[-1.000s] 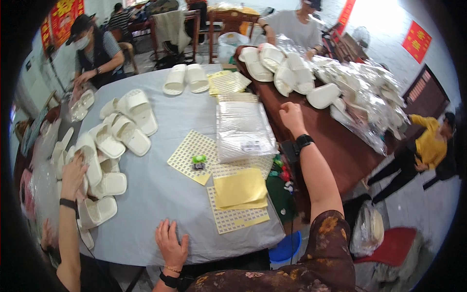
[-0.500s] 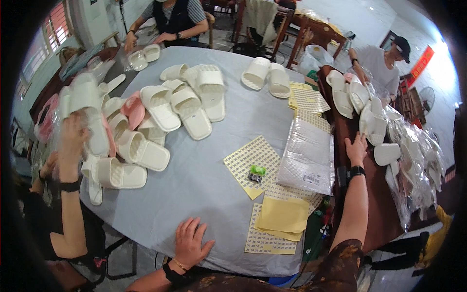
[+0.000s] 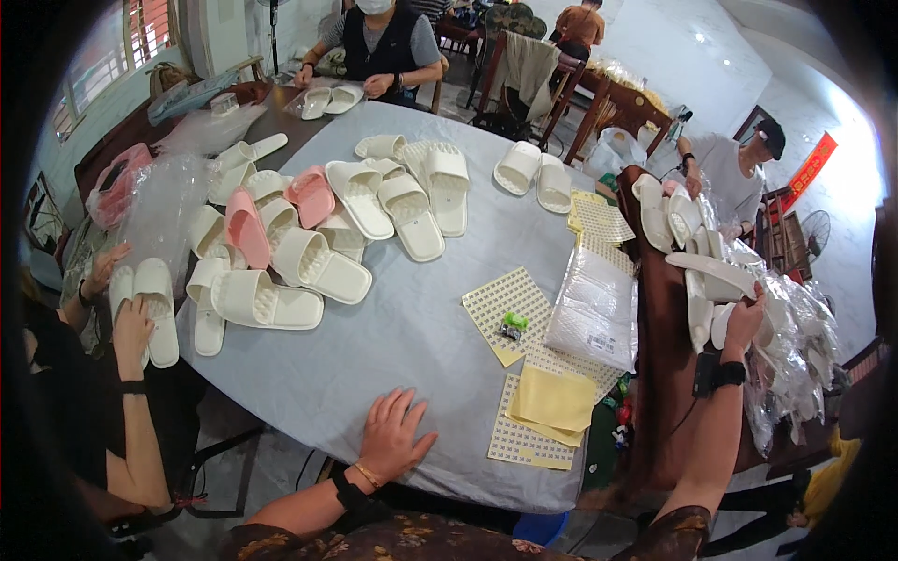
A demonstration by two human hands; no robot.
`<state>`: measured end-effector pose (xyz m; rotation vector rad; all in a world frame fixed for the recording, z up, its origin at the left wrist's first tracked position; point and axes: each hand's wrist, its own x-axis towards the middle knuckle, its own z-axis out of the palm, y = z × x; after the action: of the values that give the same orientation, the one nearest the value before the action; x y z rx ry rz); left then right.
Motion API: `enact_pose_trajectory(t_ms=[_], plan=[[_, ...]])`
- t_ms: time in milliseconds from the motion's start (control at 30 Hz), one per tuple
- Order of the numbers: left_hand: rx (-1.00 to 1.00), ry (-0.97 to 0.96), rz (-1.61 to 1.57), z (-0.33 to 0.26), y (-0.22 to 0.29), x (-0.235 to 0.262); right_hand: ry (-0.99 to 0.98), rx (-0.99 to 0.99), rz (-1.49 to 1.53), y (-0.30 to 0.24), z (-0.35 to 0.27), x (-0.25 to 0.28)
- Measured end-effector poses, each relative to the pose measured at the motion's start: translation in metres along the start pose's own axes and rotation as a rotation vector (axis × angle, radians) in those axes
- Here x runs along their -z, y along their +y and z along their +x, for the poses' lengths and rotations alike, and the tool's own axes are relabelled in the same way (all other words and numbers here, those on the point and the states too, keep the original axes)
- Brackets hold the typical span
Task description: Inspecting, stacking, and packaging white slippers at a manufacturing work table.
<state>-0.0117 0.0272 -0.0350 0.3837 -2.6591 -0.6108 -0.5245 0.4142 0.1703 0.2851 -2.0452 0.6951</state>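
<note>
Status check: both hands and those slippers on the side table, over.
Left hand flat on the grey tablecloth, empty. Right hand closed on a white slipper over the side pile. Plastic bags crowd that pile.
</note>
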Motion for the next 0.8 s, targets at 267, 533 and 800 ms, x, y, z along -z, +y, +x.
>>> enact_pose_trajectory(t_ms=[267, 533, 800], plan=[[-0.018, 0.116, -0.232, -0.011, 0.000, 0.005, -0.242, 0.032, 0.323, -0.189, -0.037, 0.134], [-0.411, 0.162, -0.452, -0.019, 0.052, 0.034, -0.267, 0.342, 0.299, -0.334, -0.094, 0.203], [-0.177, 0.248, -0.620, -0.016, 0.056, 0.031, -0.358, 0.479, 0.349, -0.372, -0.133, 0.199]])
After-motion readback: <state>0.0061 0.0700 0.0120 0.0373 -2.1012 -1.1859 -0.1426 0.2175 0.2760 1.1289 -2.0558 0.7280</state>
